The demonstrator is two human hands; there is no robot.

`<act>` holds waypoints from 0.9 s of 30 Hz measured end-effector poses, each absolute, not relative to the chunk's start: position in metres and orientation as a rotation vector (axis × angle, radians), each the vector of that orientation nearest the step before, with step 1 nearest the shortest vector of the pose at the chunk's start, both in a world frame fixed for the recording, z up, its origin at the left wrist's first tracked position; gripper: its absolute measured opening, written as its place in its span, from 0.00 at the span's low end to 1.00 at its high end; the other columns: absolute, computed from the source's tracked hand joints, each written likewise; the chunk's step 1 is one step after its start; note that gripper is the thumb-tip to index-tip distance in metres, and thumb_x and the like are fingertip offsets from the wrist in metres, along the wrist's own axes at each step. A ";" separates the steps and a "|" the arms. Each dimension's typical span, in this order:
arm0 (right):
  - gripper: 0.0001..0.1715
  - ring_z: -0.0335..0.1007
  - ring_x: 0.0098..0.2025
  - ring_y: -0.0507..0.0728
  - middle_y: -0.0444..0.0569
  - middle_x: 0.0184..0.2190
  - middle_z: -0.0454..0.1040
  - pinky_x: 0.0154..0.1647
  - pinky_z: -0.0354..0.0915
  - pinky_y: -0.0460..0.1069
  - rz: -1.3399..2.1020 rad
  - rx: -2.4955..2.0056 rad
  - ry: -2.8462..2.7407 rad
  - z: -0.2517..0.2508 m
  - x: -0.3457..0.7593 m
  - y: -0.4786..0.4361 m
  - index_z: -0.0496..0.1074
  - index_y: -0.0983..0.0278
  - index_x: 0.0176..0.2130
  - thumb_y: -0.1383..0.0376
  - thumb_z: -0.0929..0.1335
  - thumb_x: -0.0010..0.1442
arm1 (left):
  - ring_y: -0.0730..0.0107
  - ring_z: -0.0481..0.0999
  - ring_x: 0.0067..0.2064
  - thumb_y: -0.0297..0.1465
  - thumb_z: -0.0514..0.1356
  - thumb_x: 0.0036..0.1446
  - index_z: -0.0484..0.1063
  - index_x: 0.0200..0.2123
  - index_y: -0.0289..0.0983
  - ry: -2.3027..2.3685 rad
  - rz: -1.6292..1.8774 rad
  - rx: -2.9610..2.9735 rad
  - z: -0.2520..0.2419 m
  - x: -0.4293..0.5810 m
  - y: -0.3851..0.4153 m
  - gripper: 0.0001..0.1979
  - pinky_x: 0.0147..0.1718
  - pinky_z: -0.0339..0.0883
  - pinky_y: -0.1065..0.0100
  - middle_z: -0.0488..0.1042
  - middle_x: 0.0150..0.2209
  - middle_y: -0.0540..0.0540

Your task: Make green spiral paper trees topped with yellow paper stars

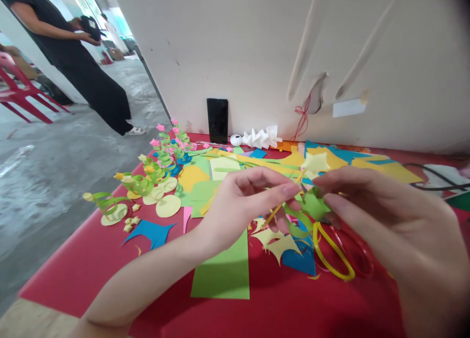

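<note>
My left hand (257,201) is closed in a pinch on a thin yellow paper strip (273,214), which slants down past its fingers. Close beside it, my right hand (382,225) has thumb and fingertips pinched at a green paper piece (316,205); the fingers partly cover it. A pale yellow paper star (315,164) shows just above the right fingertips, and I cannot tell whether it is held. Below the hands lie scissors (332,255) with a yellow and a red handle loop, next to pale yellow paper scraps (282,246).
Curled green paper decorations (141,181) stand at the table's left on round bases. A phone (218,122) leans against the white panel. A green sheet (222,274) and a blue scrap (151,234) lie on the red table (84,269). Another person (69,59) stands at left.
</note>
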State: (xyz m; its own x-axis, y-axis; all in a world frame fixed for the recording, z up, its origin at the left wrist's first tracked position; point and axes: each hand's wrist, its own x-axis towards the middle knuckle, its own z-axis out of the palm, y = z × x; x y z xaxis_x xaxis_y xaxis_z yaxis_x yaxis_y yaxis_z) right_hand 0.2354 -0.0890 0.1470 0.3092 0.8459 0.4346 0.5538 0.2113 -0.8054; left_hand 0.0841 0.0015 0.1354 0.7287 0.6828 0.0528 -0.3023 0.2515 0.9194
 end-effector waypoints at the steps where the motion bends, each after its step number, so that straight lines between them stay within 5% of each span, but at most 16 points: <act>1: 0.09 0.73 0.32 0.57 0.45 0.31 0.75 0.28 0.72 0.49 0.338 -1.465 -1.361 0.147 0.235 -0.088 0.74 0.53 0.39 0.60 0.69 0.54 | 0.80 0.73 0.19 0.31 0.64 0.53 0.75 0.27 0.37 0.390 0.689 1.107 0.134 0.085 0.002 0.04 0.18 0.66 0.78 0.76 0.24 0.53; 8: 0.15 0.73 0.38 0.59 0.48 0.32 0.75 0.32 0.73 0.51 0.371 -1.447 -1.396 0.145 0.240 -0.086 0.74 0.54 0.42 0.54 0.68 0.54 | 0.83 0.75 0.20 0.30 0.63 0.54 0.77 0.28 0.40 0.359 0.745 1.045 0.133 0.084 0.004 0.03 0.20 0.69 0.81 0.76 0.26 0.56; 21: 0.20 0.71 0.35 0.46 0.38 0.37 0.71 0.38 0.70 0.35 0.497 -1.297 -1.527 0.142 0.244 -0.090 0.68 0.49 0.45 0.67 0.70 0.54 | 0.79 0.77 0.21 0.31 0.62 0.55 0.73 0.31 0.38 0.355 0.707 1.058 0.126 0.092 0.001 0.03 0.19 0.68 0.78 0.76 0.31 0.55; 27: 0.15 0.71 0.35 0.45 0.38 0.36 0.71 0.39 0.70 0.36 0.554 -1.231 -1.560 0.138 0.244 -0.088 0.69 0.52 0.41 0.69 0.70 0.54 | 0.83 0.76 0.33 0.31 0.65 0.52 0.76 0.29 0.39 0.472 0.812 1.119 0.121 0.096 -0.001 0.03 0.32 0.68 0.83 0.78 0.29 0.55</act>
State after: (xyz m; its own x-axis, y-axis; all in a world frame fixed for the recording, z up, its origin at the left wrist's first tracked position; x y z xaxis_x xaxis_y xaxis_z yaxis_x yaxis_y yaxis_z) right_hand 0.2438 -0.0875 0.1384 0.0523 0.9010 0.4306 0.4278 0.3694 -0.8249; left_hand 0.0959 -0.0010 0.1210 0.6319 0.7729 0.0581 -0.3323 0.2024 0.9212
